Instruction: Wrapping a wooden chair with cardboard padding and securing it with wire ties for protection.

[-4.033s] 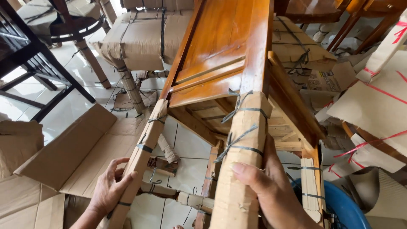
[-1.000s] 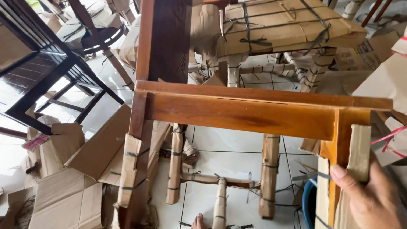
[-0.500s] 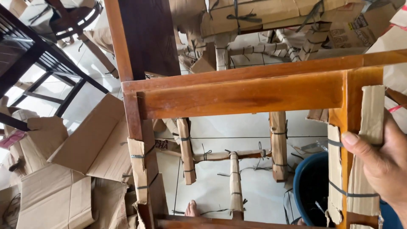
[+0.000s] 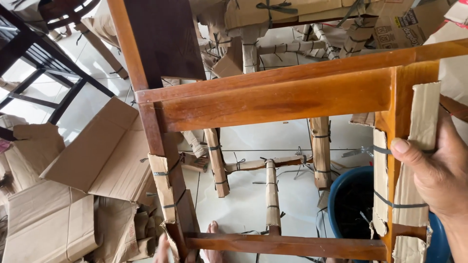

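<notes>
A: So, what are you holding?

B: Your right hand [image 4: 434,170] grips the cardboard-wrapped leg [image 4: 407,160] of a glossy brown wooden chair [image 4: 273,100], raised over the tiled floor [image 4: 253,195]; grey straps bind the cardboard.

A: And your left hand?

B: Barely visible behind the lower left leg [image 4: 168,190]; its grip can't be told; the blue bucket [image 4: 351,204] is half hidden.

Open brown cardboard box [image 4: 100,151]: lying flat-sided, left of the wooden chair frame [image 4: 273,100]. Crumpled brown cardboard sheets [image 4: 48,229]: heaped lower left of the frame. Printed brown carton [image 4: 407,24]: beyond the frame, upper right. Cardboard wrap [image 4: 417,165], strapped grey: on the frame's right leg.
</notes>
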